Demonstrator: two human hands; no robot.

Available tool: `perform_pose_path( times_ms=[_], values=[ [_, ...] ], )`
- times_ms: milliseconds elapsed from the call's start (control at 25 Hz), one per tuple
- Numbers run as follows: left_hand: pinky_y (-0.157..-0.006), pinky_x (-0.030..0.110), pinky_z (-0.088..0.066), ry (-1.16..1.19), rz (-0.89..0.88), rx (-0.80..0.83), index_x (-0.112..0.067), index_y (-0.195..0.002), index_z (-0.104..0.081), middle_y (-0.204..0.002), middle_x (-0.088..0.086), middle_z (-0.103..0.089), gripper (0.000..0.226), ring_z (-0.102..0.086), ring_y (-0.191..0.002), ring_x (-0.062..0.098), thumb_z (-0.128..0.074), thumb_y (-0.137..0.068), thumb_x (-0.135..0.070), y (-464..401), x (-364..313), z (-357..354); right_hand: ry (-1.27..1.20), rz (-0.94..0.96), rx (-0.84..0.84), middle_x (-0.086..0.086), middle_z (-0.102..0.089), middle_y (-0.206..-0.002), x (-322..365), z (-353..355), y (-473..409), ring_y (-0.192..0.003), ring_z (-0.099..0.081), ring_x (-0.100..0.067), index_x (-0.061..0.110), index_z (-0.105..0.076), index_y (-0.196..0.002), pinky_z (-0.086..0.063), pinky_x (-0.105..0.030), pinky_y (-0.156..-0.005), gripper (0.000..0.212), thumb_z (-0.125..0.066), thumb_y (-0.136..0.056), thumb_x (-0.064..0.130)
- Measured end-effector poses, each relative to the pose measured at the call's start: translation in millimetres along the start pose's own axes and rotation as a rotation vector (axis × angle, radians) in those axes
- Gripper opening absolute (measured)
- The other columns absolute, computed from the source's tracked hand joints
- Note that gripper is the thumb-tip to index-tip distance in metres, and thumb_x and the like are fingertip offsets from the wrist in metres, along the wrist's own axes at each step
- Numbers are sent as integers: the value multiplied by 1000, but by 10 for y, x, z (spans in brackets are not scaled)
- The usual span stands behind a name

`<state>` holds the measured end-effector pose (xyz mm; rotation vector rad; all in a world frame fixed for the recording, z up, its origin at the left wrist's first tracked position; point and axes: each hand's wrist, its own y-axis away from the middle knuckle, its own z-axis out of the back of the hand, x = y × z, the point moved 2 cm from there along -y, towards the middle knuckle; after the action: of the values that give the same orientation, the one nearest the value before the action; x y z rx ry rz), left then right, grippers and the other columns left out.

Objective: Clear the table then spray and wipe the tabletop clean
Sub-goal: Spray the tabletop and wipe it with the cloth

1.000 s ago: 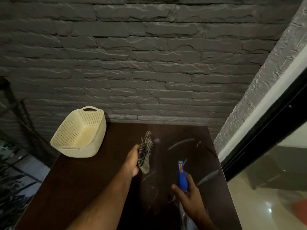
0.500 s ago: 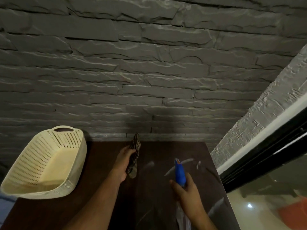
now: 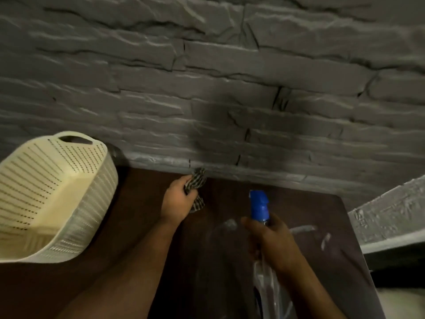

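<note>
My left hand [image 3: 176, 200] grips the checked cloth [image 3: 196, 187] at the table's [image 3: 299, 203] far edge, against the stone wall [image 3: 207, 88]. My right hand [image 3: 272, 241] clasps the spray bottle [image 3: 259, 204] mid-table. Basket [image 3: 53, 194] occupies the left corner.

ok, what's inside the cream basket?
Nothing visible inside the basket: bare pale floor and perforated walls. Its near rim hides the front strip of the floor, so that part can't be checked.

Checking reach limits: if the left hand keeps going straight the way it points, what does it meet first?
Likely the stone wall. The left hand, gripping the cloth, is already near the table's far edge; exact gap unclear.
</note>
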<state>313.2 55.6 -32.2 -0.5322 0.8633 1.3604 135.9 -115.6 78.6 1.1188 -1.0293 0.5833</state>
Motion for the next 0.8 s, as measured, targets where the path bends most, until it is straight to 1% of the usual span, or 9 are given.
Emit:
perform_pose_path(
  times_ms=[80, 120, 240, 360, 440, 520, 640, 720, 800],
  values=[
    [-96, 33, -41, -188, -125, -41, -24, -136, -53, -127, 2, -56, 48, -54, -115, 22, -59, -88, -25, -8, 19, -157, -33, -52, 22, -8, -52, -59, -6, -11, -72, -48, -51, -19, 8, -55, -93, -46, -33, -48, 19, -69, -83, 16],
    [-95, 37, -40, -255, -147, -68, -26, -136, -52, -128, 2, -54, 48, -53, -115, 23, -57, -89, -28, -19, 27, -202, -34, -65, 30, -8, -53, -60, -22, -3, -99, -48, -52, -19, 8, -55, -94, -46, -33, -48, 20, -69, -83, 16],
    [-91, 41, -37, -328, -126, -94, -30, -134, -54, -126, 2, -54, 44, -52, -115, 24, -52, -90, -31, -96, 14, -214, -22, -79, 89, -8, -53, -58, 22, 10, -58, -48, -52, -19, 9, -54, -93, -48, -33, -47, 19, -68, -84, 16],
    [-95, 43, -42, -280, -103, -91, -30, -130, -57, -124, 4, -57, 41, -55, -112, 25, -52, -90, -31, -139, -18, -144, -11, -77, 125, -6, -54, -59, 81, 68, 46, -50, -53, -19, 10, -55, -97, -51, -33, -49, 19, -68, -84, 17],
    [-97, 44, -45, -200, -72, -126, -29, -128, -59, -123, 4, -60, 39, -57, -111, 24, -53, -89, -31, -148, -21, -86, -31, -74, 67, -10, -52, -61, 131, 206, 97, -50, -52, -21, 10, -55, -98, -49, -33, -47, 19, -67, -84, 15],
    [-98, 43, -46, -161, -44, -151, -28, -128, -60, -124, 5, -60, 38, -57, -112, 24, -54, -90, -30, -130, -17, -38, -13, -88, 31, -16, -51, -67, 183, 384, 142, -53, -51, -25, 8, -53, -103, -49, -31, -45, 22, -64, -87, 17],
    [-97, 42, -48, -133, -32, -186, -26, -128, -60, -124, 5, -61, 38, -58, -111, 22, -54, -91, -28, -55, -74, 38, 84, -108, 15, -14, -54, -62, 167, 577, 244, -50, -52, -25, 5, -52, -106, -48, -35, -49, 28, -64, -87, 21],
    [-96, 42, -48, -104, -33, -221, -23, -128, -60, -123, 5, -62, 38, -58, -110, 21, -54, -91, -27, -6, -114, 105, 78, -112, 67, -11, -53, -58, 148, 508, 357, -47, -51, -23, 4, -52, -104, -48, -35, -49, 27, -66, -85, 17],
    [-94, 39, -49, -78, -19, -240, -22, -129, -60, -122, 6, -63, 37, -59, -108, 20, -54, -92, -27, 42, -151, 178, 94, -118, 208, -9, -55, -57, 84, 286, 527, -46, -52, -19, 8, -56, -102, -48, -32, -47, 24, -69, -83, 15]
  ],
)
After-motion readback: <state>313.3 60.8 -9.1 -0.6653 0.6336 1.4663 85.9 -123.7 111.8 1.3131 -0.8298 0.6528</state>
